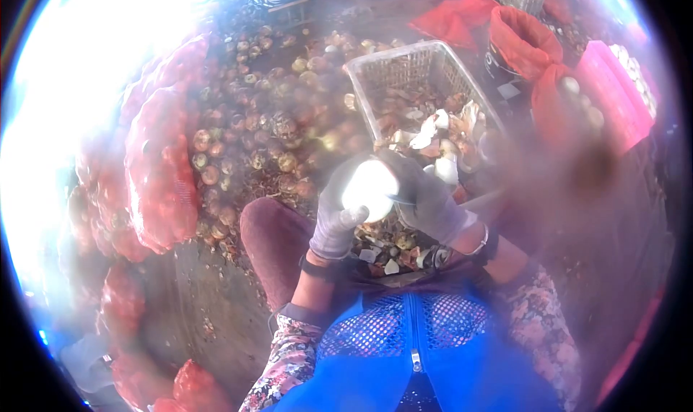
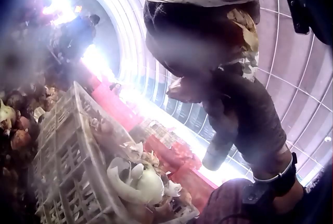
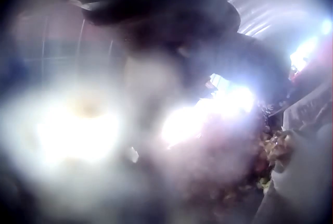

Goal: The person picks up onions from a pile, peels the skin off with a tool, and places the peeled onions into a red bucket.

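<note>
A bright white peeled onion (image 1: 370,188) lies in the gloved left hand (image 1: 336,217), whose thumb and fingers curl round it. Against the onion's right side is the gloved right hand (image 1: 433,206), with a thin, dark, blade-like tool (image 1: 404,200) showing at its fingers; its exact shape is unclear. The left wrist view has the left hand (image 2: 192,31) large at the top, dark and partly wrapped in loose skin, and the right hand (image 2: 250,117) beneath it, fingers bent. Blur and glare hide most of the grip in the right wrist view.
A plastic crate (image 1: 375,112) holding peelings and white onion pieces stands just beyond the hands. Unpeeled onions (image 1: 285,123) cover the ground to its left, beside full red net bags (image 1: 162,166). A red-lined container (image 1: 523,40) and a pink container (image 1: 613,98) stand at the right.
</note>
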The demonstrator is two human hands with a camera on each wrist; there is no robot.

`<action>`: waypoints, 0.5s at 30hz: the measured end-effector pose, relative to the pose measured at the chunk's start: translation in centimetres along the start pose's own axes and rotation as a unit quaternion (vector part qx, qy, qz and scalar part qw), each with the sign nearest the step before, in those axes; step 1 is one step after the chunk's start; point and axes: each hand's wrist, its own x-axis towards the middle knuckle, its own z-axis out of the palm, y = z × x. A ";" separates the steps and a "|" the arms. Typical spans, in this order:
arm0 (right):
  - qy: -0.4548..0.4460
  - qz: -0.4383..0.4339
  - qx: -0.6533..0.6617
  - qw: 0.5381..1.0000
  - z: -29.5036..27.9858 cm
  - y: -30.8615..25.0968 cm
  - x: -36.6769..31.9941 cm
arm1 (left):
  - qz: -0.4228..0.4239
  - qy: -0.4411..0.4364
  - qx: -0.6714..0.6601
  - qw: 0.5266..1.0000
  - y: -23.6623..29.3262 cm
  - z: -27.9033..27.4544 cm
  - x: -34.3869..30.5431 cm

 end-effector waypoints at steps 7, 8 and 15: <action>-0.021 0.071 -0.025 0.997 1.1 2.0 -1.0 | 0.014 0.026 0.013 0.999 -0.1 0.8 -0.2; -0.031 0.085 -0.041 0.995 1.0 2.4 -1.0 | 0.015 0.028 0.016 0.999 -0.3 0.8 0.0; -0.001 0.090 -0.041 0.995 1.2 2.4 -0.9 | 0.032 0.033 0.120 0.992 -0.6 0.7 -0.1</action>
